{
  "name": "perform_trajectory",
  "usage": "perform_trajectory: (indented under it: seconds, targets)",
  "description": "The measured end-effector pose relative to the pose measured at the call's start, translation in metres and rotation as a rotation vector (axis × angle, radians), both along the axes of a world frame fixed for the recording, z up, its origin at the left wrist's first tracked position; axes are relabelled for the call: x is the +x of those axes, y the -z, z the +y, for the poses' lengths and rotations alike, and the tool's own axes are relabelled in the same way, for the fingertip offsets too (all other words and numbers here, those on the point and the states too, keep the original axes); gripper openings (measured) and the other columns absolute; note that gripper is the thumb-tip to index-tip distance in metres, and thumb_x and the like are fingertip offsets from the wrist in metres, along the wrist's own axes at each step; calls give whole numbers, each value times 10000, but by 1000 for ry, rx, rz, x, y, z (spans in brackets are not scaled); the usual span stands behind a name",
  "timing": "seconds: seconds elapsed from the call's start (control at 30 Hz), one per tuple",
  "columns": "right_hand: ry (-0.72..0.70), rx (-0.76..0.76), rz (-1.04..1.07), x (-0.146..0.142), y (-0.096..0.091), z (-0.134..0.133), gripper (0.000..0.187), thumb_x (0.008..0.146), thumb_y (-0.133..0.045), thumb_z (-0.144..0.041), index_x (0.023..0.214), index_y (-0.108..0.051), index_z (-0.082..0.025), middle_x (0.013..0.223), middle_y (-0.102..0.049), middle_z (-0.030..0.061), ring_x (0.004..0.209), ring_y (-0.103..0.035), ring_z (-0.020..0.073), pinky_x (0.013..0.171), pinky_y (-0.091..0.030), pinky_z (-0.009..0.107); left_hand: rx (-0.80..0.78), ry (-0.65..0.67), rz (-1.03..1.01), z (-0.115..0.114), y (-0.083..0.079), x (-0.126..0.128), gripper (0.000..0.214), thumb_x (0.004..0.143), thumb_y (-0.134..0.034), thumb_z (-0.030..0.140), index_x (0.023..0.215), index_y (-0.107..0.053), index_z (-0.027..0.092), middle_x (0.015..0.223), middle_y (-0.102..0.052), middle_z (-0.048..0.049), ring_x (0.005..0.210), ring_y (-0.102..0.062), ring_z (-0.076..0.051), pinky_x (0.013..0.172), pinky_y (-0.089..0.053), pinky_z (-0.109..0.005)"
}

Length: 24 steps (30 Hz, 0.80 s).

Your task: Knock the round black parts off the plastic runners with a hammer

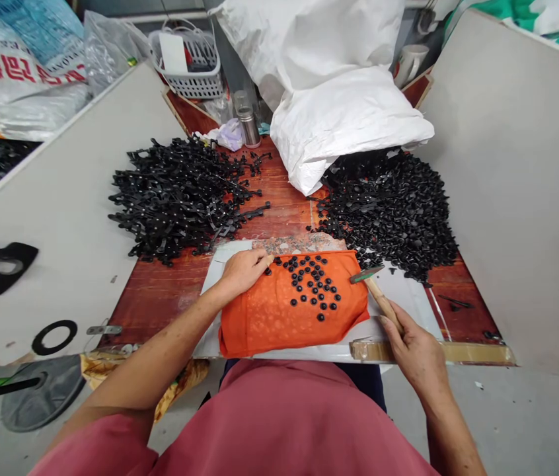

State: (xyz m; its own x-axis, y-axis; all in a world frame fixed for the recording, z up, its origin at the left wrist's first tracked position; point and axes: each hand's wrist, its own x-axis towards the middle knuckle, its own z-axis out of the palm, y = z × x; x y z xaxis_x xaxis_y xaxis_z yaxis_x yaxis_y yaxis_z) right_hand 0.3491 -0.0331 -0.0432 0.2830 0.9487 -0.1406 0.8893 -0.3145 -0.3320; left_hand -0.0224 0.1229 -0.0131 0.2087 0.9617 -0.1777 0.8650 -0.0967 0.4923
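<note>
An orange cloth pad (269, 314) lies in front of me, with several small black round pieces (320, 317) scattered on its upper right part. My left hand (244, 272) rests on the pad's upper left edge, thumb and fingers drawn together beside a couple of the black pieces. Whatever is between those fingertips is hidden. In my right hand (415, 350) is a hammer, gripped by its wooden handle (383, 304). The hammer head (366, 274) is over the right edge of the pad.
A pile of black strip-like parts (175, 198) lies at the left, and a heap of small black pieces (398, 211) at the right below a white sack (349, 119). Pale boards (517, 165) flank the table. Behind stand a metal flask (247, 122), a grey basket (193, 82) and a mug (411, 64).
</note>
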Motion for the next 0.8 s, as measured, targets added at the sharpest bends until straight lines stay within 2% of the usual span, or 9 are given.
perform_trajectory:
  seconds: [0.47,0.8]
  targets:
    - [-9,15,26,0,1,-1,542,1020,-438,-599,1488,-590,-371,1023,-819,36,834,-757,254,665,-528,309,-7,-44,-119,2,4,-2,439,943,-430,533,651,-507,214,656,-577,5,668,-526,-170,636,-294,-275]
    - [-23,44,-10,-1,-1,-1,531,1020,-450,-575,1479,-603,-357,958,-821,33,759,-750,240,619,-520,294,-1,-44,-56,-1,2,1,427,943,-452,503,633,-514,217,612,-539,8,631,-500,-169,609,-251,-283]
